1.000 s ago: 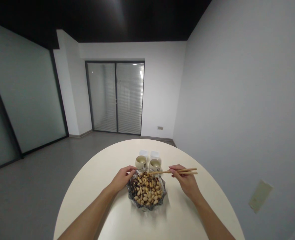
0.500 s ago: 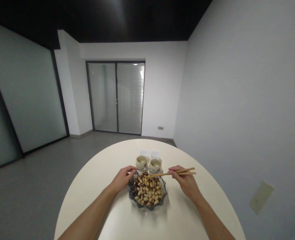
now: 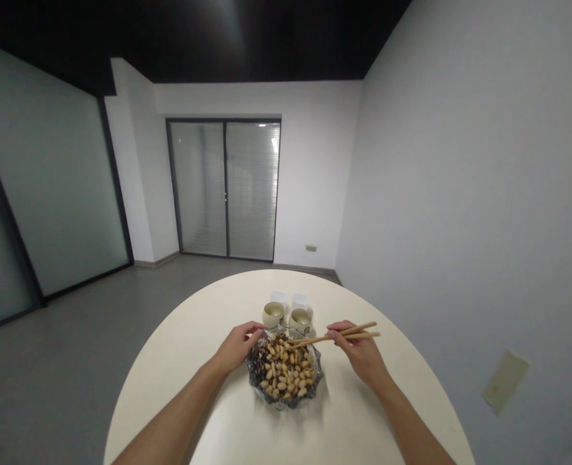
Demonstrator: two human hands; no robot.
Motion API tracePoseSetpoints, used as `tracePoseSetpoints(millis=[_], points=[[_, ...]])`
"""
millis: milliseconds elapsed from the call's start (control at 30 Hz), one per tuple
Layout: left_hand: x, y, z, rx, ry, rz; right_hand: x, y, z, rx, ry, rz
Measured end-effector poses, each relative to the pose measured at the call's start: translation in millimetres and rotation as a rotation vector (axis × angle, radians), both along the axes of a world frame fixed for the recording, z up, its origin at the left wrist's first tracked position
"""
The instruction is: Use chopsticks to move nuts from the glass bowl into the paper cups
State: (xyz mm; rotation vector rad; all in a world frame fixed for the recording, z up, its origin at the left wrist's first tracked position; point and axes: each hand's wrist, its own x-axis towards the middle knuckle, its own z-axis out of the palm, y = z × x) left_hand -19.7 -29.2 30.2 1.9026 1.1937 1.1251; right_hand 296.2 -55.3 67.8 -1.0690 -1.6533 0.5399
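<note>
A scalloped glass bowl (image 3: 315, 380) full of pale nuts and dark pieces (image 3: 285, 369) sits on the round cream table (image 3: 208, 336). My left hand (image 3: 238, 345) grips the bowl's left rim. My right hand (image 3: 357, 352) holds a pair of wooden chopsticks (image 3: 337, 335) whose tips slant down onto the nuts at the far side of the bowl. Just behind the bowl stand two small cream cups (image 3: 286, 316), side by side.
Two small white objects (image 3: 289, 298) sit behind the cups. The table's edge curves away on all sides, with grey floor to the left. A plain wall runs close along the right, and glass doors close the far end of the room.
The chopstick tips have dipped from above the right cup down into the far side of the bowl. My left hand has stayed on the rim.
</note>
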Motion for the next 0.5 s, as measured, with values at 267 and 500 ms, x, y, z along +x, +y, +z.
tracePoseSetpoints(millis=[267,500], points=[[-0.2,-0.8,1.0,0.000,0.003,0.004,1.9,0.0,-0.4,0.036,0.013,0.009],[-0.2,-0.2,0.2,0.005,0.011,0.001,2.6,0.9,-1.5,0.041,0.078,0.024]])
